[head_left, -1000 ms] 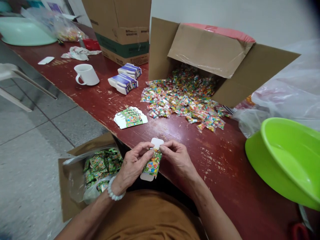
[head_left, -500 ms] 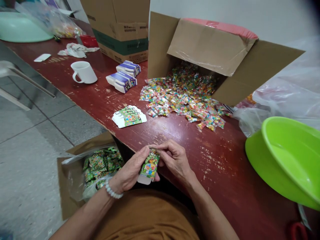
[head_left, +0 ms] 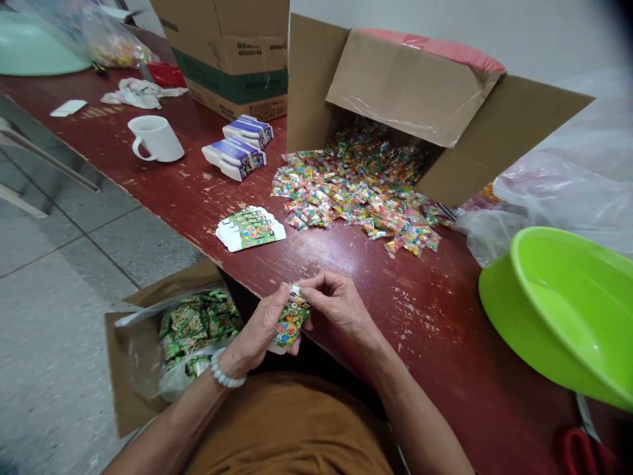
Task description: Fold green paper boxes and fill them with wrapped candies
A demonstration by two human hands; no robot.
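My left hand (head_left: pixel 257 333) grips a small green printed carton (head_left: pixel 288 321) at the near edge of the red table (head_left: pixel 445 343). My right hand (head_left: pixel 336 305) pinches the carton's white top flap, folded down. A fanned stack of flat green cartons (head_left: pixel 250 229) lies on the table beyond my hands. Small colourful candy packets (head_left: pixel 356 191) spill from a tipped cardboard box (head_left: pixel 420 99). Below the table edge on my left, a lined cardboard box (head_left: pixel 148 343) holds several filled green cartons (head_left: pixel 198 326).
Two nested green basins (head_left: pixel 564 310) sit at the right, clear plastic sheeting (head_left: pixel 568 178) behind them. A white mug (head_left: pixel 153 138), blue-and-white cartons (head_left: pixel 237 148), another cardboard box (head_left: pixel 232 59) and crumpled paper (head_left: pixel 138 92) stand further back. Red scissor handles (head_left: pixel 583 448) show at the lower right.
The carton's white top flap stood up a second ago; it is now folded down under my right fingers. Both hands and the carton have shifted slightly left.
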